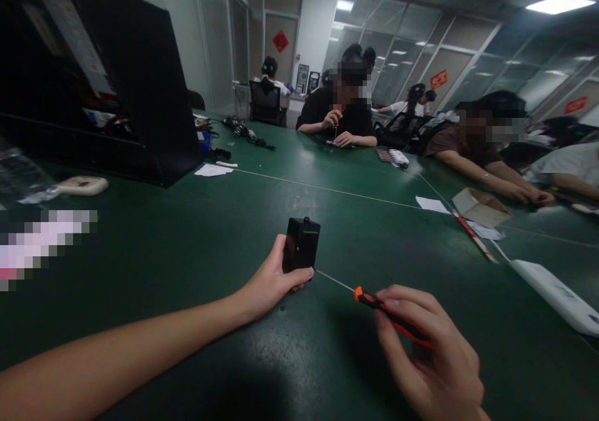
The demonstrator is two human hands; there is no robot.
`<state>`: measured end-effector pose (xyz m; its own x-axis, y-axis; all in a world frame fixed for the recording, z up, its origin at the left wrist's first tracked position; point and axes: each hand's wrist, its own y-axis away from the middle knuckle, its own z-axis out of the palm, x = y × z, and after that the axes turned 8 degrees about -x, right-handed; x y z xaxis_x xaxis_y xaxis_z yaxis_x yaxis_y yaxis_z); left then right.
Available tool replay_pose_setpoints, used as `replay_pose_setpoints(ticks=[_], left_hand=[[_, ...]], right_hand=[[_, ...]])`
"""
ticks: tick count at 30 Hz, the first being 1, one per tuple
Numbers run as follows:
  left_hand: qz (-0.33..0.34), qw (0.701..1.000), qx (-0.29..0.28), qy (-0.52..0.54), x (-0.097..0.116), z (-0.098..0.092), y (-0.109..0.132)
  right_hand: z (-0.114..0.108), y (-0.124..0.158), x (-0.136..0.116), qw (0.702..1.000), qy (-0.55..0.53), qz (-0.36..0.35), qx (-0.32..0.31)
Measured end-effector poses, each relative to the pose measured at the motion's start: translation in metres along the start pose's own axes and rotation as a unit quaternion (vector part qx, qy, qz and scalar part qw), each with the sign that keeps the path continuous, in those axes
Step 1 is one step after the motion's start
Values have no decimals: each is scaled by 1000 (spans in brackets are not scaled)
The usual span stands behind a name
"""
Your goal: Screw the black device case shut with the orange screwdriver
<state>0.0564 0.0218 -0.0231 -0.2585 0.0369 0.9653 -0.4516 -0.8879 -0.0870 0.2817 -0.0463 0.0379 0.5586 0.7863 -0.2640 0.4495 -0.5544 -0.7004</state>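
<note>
My left hand (276, 277) is closed around the lower part of a small black box (304, 243), holding it upright on the green table (196, 340). The box has a rounded knob on top and a tiny screw-like spot on its side. In my right hand (430, 346) is a screwdriver (374, 299) with an orange and black handle, gripped between thumb and fingers. Its thin metal shaft points left, and the tip reaches the lower right edge of the box near my left thumb. Whether the tip sits in a screw cannot be made out.
A large black open case (173, 96) stands at the left, with a pale rounded object (83, 185) before it. Cables (246, 131) lie farther back. To the right are a cardboard box (481, 208) and a white power strip-like object (556, 293). Other people sit across the table.
</note>
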Motion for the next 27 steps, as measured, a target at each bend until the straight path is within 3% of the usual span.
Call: replay_pose_setpoints(ticks=[9, 16, 27], left_hand=[[-22, 999, 8, -46, 1, -2, 1], [-14, 1000, 4, -6, 2, -1, 0], [-13, 1000, 1, -1, 2, -1, 1]], right_hand=[[-2, 3, 1, 999, 42, -8, 9], [-9, -3, -1, 984, 175, -13, -10], [3, 2, -2, 998, 52, -3, 35]])
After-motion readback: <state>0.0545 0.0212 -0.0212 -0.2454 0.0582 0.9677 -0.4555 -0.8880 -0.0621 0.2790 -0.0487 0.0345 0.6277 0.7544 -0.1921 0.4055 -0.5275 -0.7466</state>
